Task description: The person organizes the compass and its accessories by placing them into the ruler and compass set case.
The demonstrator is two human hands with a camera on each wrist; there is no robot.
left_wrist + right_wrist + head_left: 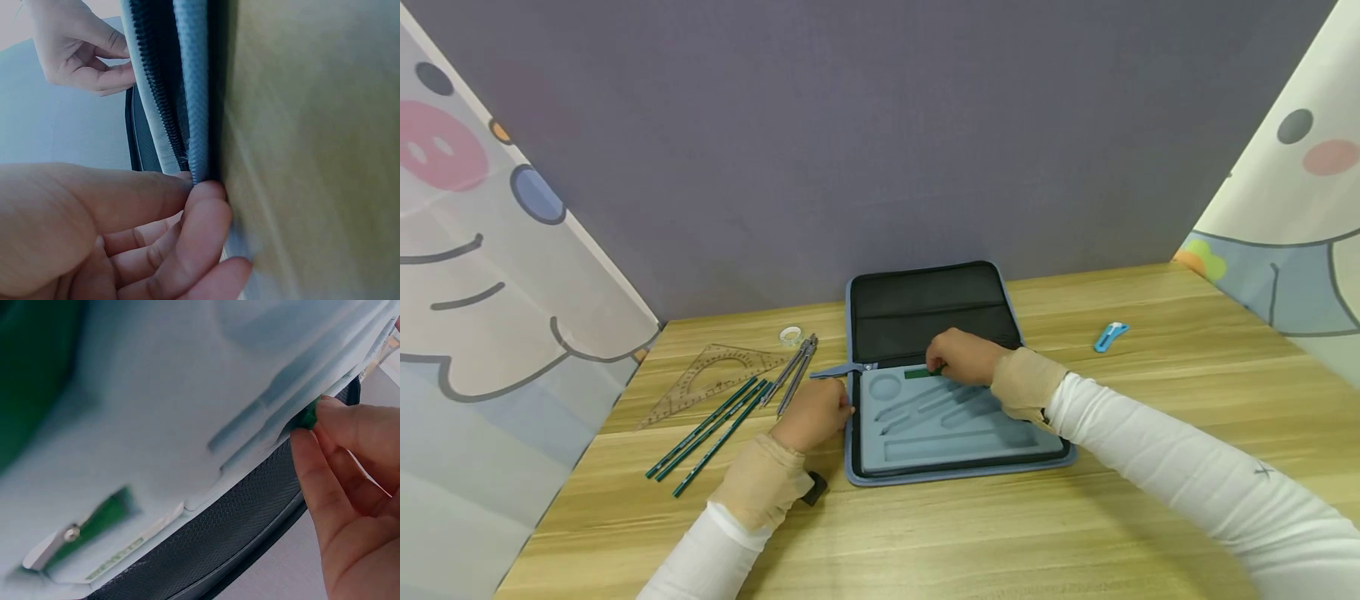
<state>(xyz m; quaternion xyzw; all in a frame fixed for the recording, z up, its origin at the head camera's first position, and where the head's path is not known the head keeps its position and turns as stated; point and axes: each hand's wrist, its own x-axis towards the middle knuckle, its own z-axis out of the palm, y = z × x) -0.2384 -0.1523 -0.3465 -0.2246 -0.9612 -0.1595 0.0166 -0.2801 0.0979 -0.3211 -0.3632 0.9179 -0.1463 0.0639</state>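
An open blue zip case lies on the table, its lid with black lining raised at the back. Inside sits a pale blue moulded tray with shaped hollows. My left hand pinches the case's left edge between thumb and fingers, beside the zip. At the tray's far edge, my right hand pinches a small green piece, mostly hidden by the fingers. Another green piece with a silver part lies in a tray hollow in the right wrist view.
Left of the case lie a clear set square, several dark green pencils, metal compasses and a roll of tape. A blue cutter is at the right. A grey partition stands behind the table.
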